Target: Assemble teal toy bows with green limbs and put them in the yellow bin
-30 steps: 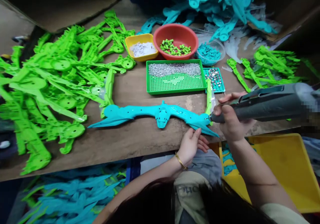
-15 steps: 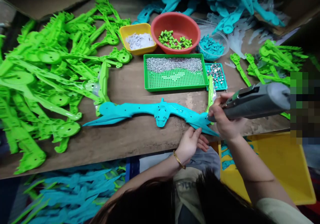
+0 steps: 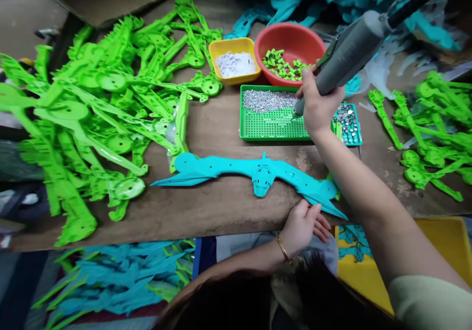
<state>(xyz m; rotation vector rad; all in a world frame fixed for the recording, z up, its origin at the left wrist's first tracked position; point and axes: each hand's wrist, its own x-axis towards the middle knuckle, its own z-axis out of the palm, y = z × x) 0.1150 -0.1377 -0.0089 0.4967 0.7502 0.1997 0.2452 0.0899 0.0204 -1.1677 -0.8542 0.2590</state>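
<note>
A long teal plastic bow-shaped part (image 3: pixel 254 172) with a dragon head at its middle lies along the front of the wooden table (image 3: pixel 221 212). My left hand (image 3: pixel 304 224) rests at the table edge, fingers spread, touching the part's right wing tip. My right hand (image 3: pixel 315 106) grips a grey electric screwdriver (image 3: pixel 346 49), its tip down over the green perforated tray (image 3: pixel 273 123) that holds a band of small silver screws (image 3: pixel 269 100).
A large heap of green plastic parts (image 3: pixel 96 108) covers the left of the table, more green parts (image 3: pixel 431 123) lie at right. A yellow tub (image 3: pixel 234 62), a red bowl (image 3: pixel 287 42) of green pieces and a small teal tray (image 3: pixel 348 123) stand behind. Teal parts (image 3: pixel 110 281) lie below the table; a yellow bin (image 3: pixel 438 241) is at lower right.
My right hand has lifted the screwdriver off the teal part's right end and carried it up and back to the green screw tray. My left hand has stayed at the wing tip.
</note>
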